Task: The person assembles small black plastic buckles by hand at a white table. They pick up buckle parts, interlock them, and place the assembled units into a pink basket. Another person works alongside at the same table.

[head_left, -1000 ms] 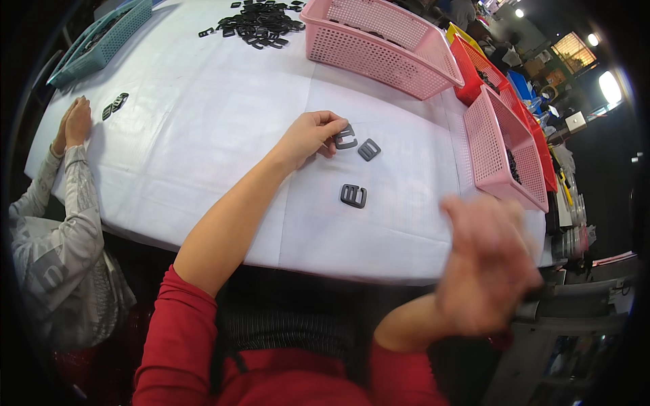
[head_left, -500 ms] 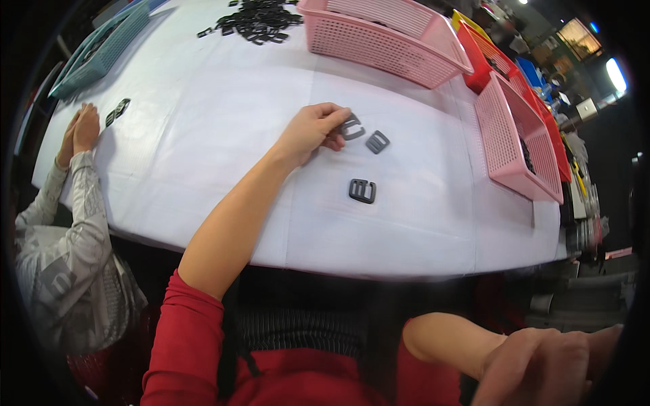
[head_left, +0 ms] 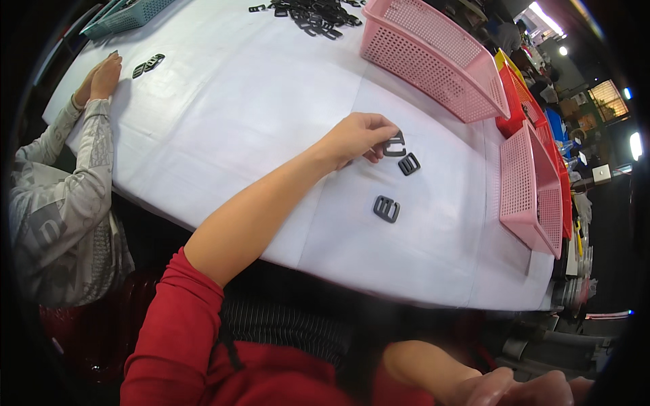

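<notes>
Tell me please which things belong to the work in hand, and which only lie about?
In hand: left hand; buckle at its fingertips; two loose buckles.

Lying about: pink baskets; far buckle pile; teal basket; co-worker's hands.

Black buckles (head_left: 386, 208); white table (head_left: 237, 101); pink mesh baskets (head_left: 433, 57); teal basket (head_left: 125, 12); red sleeve (head_left: 176, 325).

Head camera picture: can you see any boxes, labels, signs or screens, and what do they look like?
No labels, signs or packages can be made out.
Bright rectangle, far right background: orange-lit, maybe a screen or window; cannot tell.
Small white square, far right: too small to tell.
</notes>
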The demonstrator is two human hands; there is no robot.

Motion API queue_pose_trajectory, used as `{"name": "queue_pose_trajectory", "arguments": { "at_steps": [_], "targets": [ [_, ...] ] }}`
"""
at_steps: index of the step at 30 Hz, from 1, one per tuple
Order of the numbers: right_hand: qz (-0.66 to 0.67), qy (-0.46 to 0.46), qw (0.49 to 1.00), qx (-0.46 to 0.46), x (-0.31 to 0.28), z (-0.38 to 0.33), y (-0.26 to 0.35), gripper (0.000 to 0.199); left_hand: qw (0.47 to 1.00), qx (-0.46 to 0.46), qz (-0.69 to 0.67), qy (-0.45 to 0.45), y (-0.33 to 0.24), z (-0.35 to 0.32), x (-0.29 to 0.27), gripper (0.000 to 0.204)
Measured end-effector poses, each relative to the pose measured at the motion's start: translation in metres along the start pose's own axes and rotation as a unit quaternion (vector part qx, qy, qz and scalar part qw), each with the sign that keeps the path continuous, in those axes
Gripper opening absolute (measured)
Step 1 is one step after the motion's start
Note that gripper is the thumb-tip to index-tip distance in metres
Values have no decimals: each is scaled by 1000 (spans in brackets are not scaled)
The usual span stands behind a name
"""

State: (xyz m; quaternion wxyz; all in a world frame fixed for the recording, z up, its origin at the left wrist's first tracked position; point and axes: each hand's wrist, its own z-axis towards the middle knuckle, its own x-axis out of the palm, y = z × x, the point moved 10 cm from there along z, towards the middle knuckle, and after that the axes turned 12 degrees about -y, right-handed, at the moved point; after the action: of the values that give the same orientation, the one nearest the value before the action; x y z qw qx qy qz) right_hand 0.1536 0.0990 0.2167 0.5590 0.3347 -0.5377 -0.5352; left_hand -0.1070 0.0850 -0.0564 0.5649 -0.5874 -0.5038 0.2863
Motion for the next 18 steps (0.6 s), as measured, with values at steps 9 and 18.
{"name": "queue_pose_trajectory", "arguments": {
  "at_steps": [9,18],
  "targets": [
    [-125,-35,941,-312,-76,67,-67,26,999,-2,-29,16,-9,-1,10,24],
    [-625,-12,655,-424,-59,137,-177,31,995,-40,-90,17,-2,0,11,22]
  ]
}}
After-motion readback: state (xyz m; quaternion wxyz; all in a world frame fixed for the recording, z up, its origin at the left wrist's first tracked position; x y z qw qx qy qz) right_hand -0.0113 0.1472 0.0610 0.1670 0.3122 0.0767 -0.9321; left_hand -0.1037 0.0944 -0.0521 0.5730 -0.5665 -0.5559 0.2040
